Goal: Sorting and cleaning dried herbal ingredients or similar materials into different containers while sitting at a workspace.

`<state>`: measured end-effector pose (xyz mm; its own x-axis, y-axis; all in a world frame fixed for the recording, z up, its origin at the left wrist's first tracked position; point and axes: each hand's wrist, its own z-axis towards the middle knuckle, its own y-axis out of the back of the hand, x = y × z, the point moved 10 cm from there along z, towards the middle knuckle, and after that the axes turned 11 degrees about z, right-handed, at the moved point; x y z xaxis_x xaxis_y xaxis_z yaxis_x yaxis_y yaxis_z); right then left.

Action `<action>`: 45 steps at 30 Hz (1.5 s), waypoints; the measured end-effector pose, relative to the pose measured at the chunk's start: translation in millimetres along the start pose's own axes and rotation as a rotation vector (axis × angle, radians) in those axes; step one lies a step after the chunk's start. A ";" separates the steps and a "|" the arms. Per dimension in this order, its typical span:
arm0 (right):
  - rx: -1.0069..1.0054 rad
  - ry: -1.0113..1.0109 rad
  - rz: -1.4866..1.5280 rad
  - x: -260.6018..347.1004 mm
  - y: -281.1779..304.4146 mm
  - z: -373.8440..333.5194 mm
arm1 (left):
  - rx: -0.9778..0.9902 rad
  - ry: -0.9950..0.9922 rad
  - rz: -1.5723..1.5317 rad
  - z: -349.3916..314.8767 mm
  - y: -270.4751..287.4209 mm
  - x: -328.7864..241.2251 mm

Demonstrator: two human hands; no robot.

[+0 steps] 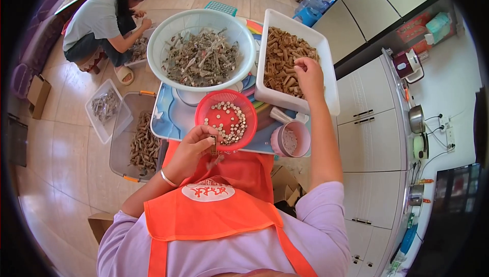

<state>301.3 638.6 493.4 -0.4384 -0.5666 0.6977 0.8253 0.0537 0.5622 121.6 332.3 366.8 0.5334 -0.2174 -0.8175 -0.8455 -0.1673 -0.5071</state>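
My left hand (197, 147) is closed around a small dark brown, box-like piece (213, 145) at the near left rim of a red plastic basket (201, 104). Small round, silvery discs (237, 129) lie inside the basket. Over the right part of a white rectangular tub (326, 81), my right hand (309, 75) has its fingertips pinched together. Whether anything is between them cannot be made out. Short brown curled pieces (282, 53) fill the tub. Wispy, pale strands (216, 162) hang just below my left hand.
A pale round basin (155, 68) holds tangled clear and dark strips. A pink cup (304, 142) contains whitish bits. Left of the table, a clear bin (119, 149) holds brown rolls, beside a white tray (99, 129). Another person (99, 22) crouches far left. Cabinets (369, 139) line the right.
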 end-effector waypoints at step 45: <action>0.085 -0.399 0.931 65.8 -98.5 -210.7 | 0.038 -0.236 0.029 35.0 -18.6 -9.6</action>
<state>266.1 422.8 390.4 0.2659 0.0453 0.9630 0.8782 0.4006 -0.2613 131.2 371.2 374.5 0.4914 0.0096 -0.8709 -0.8632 -0.1273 -0.4885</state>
